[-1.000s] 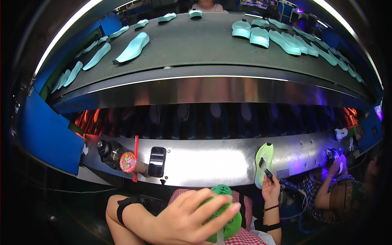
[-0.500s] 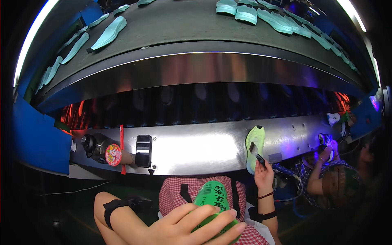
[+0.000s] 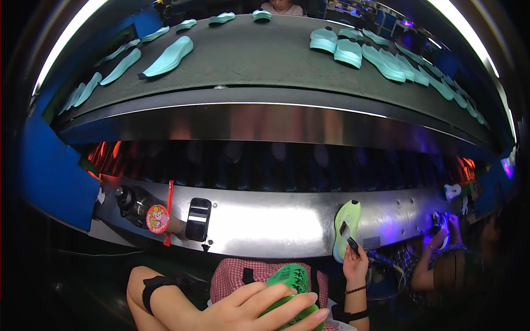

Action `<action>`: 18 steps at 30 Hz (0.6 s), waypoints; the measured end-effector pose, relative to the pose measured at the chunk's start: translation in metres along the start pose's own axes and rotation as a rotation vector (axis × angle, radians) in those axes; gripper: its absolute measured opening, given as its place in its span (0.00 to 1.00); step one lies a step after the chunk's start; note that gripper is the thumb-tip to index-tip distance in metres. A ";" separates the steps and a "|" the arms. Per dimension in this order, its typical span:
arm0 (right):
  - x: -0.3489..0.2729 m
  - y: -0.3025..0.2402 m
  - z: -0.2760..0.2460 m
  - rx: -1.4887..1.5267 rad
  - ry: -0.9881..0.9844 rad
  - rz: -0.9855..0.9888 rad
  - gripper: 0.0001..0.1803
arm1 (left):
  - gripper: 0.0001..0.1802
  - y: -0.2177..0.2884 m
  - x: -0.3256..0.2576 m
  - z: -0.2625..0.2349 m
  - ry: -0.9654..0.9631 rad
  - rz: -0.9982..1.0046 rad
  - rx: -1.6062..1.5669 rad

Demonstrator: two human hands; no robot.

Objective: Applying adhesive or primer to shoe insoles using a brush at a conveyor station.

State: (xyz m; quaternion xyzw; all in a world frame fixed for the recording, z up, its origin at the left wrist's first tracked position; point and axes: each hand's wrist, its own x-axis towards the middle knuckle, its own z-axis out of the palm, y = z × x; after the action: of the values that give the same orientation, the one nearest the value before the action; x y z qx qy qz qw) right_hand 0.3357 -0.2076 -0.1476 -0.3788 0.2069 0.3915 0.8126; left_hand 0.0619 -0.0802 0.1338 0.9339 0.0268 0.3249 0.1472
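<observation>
Low in the middle, my left hand (image 3: 265, 308) is wrapped around a green cylindrical container (image 3: 292, 276) with dark print; its lower part is hidden by my fingers. Further right, my right hand (image 3: 355, 266) grips a small brush (image 3: 352, 243) by its black handle. The brush tip lies over a yellow-green shoe sole (image 3: 348, 212), which rests lengthwise on the metal ledge (image 3: 265, 226). Whether the bristles press on the sole or hover just above it, I cannot tell.
Left on the ledge are a dark bottle (image 3: 132, 203), a cup with a pink round lid (image 3: 158, 218), a red strip (image 3: 170, 208) and a phone (image 3: 197, 219). Beyond, a conveyor belt (image 3: 248, 55) carries several turquoise soles (image 3: 171, 56). At right, a co-worker's hands (image 3: 441, 236) hold a shoe part.
The view has tilted upward, so the ledge and belt appear lower and a person shows at the far end. Both hands keep their holds; the brush stays over the sole.
</observation>
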 end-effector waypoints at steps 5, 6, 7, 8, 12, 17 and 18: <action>0.008 0.001 -0.009 -0.007 -0.023 0.050 0.11 | 0.21 -0.006 -0.007 -0.007 -0.028 -0.021 -0.029; 0.008 0.000 -0.009 -0.011 -0.040 0.037 0.11 | 0.22 -0.008 -0.008 -0.007 0.001 -0.039 -0.016; 0.008 -0.001 -0.009 -0.015 -0.056 0.025 0.11 | 0.23 -0.010 -0.010 -0.007 0.029 -0.056 -0.003; 0.007 -0.002 -0.005 -0.018 -0.031 0.019 0.11 | 0.26 -0.012 -0.011 -0.008 0.056 -0.073 -0.061; 0.006 -0.005 -0.003 -0.049 0.000 0.009 0.12 | 0.39 -0.022 -0.020 -0.028 -0.208 -0.282 -0.103; 0.006 -0.008 -0.003 -0.042 -0.003 -0.030 0.10 | 0.43 -0.092 -0.048 -0.031 -0.106 -0.542 0.121; 0.006 -0.008 -0.002 -0.041 -0.011 -0.019 0.10 | 0.42 -0.113 -0.063 -0.027 -0.066 -0.634 0.146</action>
State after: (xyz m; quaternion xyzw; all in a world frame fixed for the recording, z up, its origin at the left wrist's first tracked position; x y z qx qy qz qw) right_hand 0.3453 -0.2094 -0.1489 -0.3951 0.1906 0.3901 0.8096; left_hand 0.0012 0.0257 0.0828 0.8972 0.3346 0.2297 0.1743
